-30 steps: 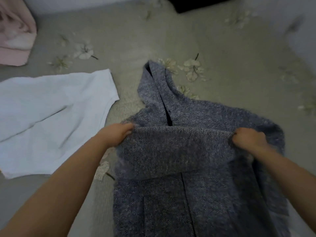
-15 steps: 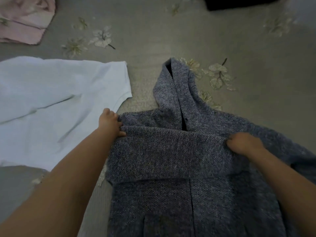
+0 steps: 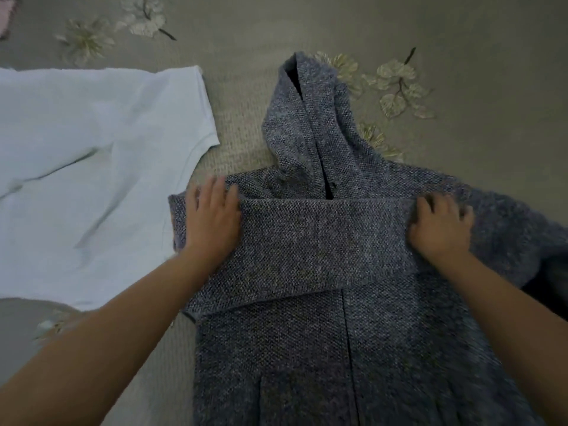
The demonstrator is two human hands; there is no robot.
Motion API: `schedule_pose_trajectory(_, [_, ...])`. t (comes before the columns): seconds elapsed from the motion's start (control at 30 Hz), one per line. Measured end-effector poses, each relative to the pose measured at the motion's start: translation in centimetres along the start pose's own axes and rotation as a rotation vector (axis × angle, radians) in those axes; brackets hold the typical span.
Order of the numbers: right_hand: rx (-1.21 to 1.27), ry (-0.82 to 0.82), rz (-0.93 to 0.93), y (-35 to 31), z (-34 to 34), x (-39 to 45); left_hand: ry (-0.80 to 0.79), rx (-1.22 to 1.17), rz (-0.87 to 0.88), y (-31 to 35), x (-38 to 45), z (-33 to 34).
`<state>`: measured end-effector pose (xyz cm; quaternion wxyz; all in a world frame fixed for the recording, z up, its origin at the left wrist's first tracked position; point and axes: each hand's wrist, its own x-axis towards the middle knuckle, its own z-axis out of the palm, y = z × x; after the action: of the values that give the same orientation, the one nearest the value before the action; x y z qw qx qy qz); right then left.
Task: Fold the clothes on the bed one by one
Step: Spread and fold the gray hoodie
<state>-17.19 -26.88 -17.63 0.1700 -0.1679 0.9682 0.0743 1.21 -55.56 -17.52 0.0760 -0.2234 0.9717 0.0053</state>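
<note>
grey hooded sweater point(image 3: 353, 318) lies flat on the bed point(image 3: 461, 32), hood point(image 3: 310, 124) pointing away from the person, body running toward the near edge of view. a band of the same knit, apparently a sleeve, is laid straight across the chest just below the hood opening. left hand point(image 3: 212, 222) rests on the left end of that band, fingers straight and slightly spread, pressing it flat. right hand point(image 3: 439, 229) sits on the right end with fingers bent onto the cloth; whether it pinches the fabric or only presses cannot be told. the sweater's right side bulges outward unfolded toward the frame edge.

progress, as judged: this garment is at an early fold only; the other side, the hood and the lengthwise fold appear not yet done. a white t-shirt point(image 3: 92, 179) lies spread just beside the sweater on the left, unfolded. a pink item point(image 3: 4, 20) shows at the far left corner, state unclear. most of the task seems outstanding.
</note>
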Motion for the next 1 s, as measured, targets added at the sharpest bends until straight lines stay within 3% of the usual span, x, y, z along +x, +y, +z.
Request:
schedule_pose_trajectory(0.13, [0.102, -0.021, -0.031, 1.4, 3.8, -2.2, -0.250, -0.032, 0.418, 5.2, -4.8, 2.3])
schedule_pose_trajectory(0.23, [0.143, -0.080, -0.038, 2.3, 4.4, -1.7, -0.438, -0.022, 0.366, 6.1, -5.8, 4.1])
schedule_pose_trajectory(0.4, [0.162, -0.299, -0.113, 2.9, 2.2, -0.9, -0.528, 0.071, 0.359, 6.6, -5.3, 4.1])
schedule_pose_trajectory(0.47, [0.293, -0.219, -0.174, 3.7, 0.7, -2.5, -0.531, 0.122, 0.341, 6.7, -5.2, 4.1])
schedule_pose_trajectory(0.53, [0.407, 0.090, -0.182, 5.5, -0.3, -6.1, -0.524, 0.172, 0.297, 7.1, -5.4, 3.7])
schedule_pose_trajectory(0.6, [0.412, 0.367, -0.042, 8.4, 0.3, -10.7, -0.485, 0.214, 0.358, 8.0, -6.2, 3.4])
schedule_pose_trajectory(0.63, [0.421, 0.416, 0.082, 10.0, 1.2, -13.1, -0.458, 0.217, 0.445, 8.9, -6.9, 3.1])
schedule_pose_trajectory(0.67, [0.431, 0.385, 0.225, 11.4, 2.1, -15.4, -0.440, 0.200, 0.538, 10.2, -7.8, 2.9])
schedule_pose_trajectory(0.73, [0.462, 0.149, 0.518, 13.8, 3.9, -18.8, -0.436, 0.096, 0.606, 13.5, -9.4, 2.8])
schedule_pose_trajectory(0.83, [0.514, -0.200, 0.656, 15.7, 6.2, -21.0, -0.463, 0.014, 0.505, 18.4, -10.9, 2.5])
schedule_pose_trajectory(0.9, [0.556, -0.200, 0.634, 16.6, 6.8, -20.9, -0.517, 0.034, 0.436, 19.8, -11.6, 2.4])
schedule_pose_trajectory(1.0, [0.692, -0.089, 0.762, 18.4, 5.8, -20.5, -0.537, 0.105, 0.394, 19.6, -11.8, 1.8])
